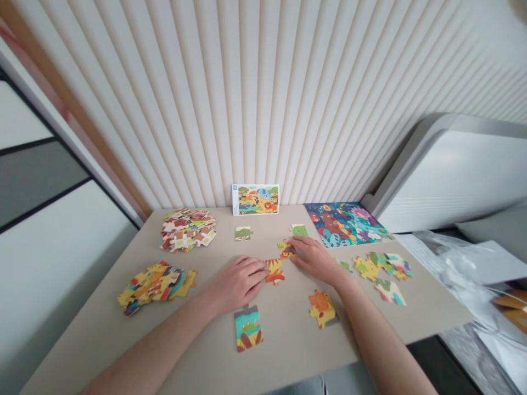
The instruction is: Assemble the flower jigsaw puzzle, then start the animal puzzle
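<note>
My left hand [241,282] rests low over the table, fingers bent and together, its fingertips on the left edge of an orange-striped puzzle piece [275,272]. Just beyond, my right hand [312,256] pinches at a small yellow puzzle piece [284,249] with a lion's face; its fingers cover part of that piece. The two pieces lie close to each other. Nearer me are a crocodile puzzle piece [248,328] and an orange-and-yellow puzzle piece [323,309]. Two green-and-white pieces, one on the left [243,233] and one on the right [299,230], lie farther back.
A picture card [256,199] leans against the ribbed wall. Piles of puzzle pieces sit at the back left [187,229] and front left [154,286]. A colourful picture sheet [348,224] lies back right, with several loose pieces [366,267] before it. Clear plastic [447,252] lies beyond the table's right edge.
</note>
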`<state>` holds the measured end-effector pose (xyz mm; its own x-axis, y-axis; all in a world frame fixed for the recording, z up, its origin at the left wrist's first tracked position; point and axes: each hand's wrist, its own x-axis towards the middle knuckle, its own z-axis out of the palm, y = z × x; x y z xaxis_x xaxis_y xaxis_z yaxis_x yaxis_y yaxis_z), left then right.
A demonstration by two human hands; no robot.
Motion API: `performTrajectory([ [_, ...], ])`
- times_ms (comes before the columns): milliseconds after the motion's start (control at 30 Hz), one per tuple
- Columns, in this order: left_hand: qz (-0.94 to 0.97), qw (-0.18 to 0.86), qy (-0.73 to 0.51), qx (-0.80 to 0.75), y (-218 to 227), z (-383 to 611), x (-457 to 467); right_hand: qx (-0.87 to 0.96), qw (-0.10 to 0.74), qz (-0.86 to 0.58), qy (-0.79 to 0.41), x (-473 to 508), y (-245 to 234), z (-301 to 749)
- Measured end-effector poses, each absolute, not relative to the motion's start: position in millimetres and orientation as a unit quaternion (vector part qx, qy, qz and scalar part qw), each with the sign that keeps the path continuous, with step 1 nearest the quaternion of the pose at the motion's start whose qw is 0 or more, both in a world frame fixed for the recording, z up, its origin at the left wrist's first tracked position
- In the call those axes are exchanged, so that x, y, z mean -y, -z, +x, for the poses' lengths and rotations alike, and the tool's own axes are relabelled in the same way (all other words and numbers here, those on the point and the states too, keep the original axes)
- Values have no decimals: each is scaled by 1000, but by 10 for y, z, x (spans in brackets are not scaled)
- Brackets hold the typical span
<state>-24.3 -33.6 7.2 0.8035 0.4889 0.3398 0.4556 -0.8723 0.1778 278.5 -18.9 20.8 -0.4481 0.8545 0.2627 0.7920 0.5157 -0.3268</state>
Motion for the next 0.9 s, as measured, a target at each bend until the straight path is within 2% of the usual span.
performTrajectory([
  [267,948,36,-189,-253,-105,-245,343,852,203,-473,-96,158,-164,2769],
  [900,955,36,-169,-240,-141,-229,371,816,224,-533,-32,3,-43,2536],
])
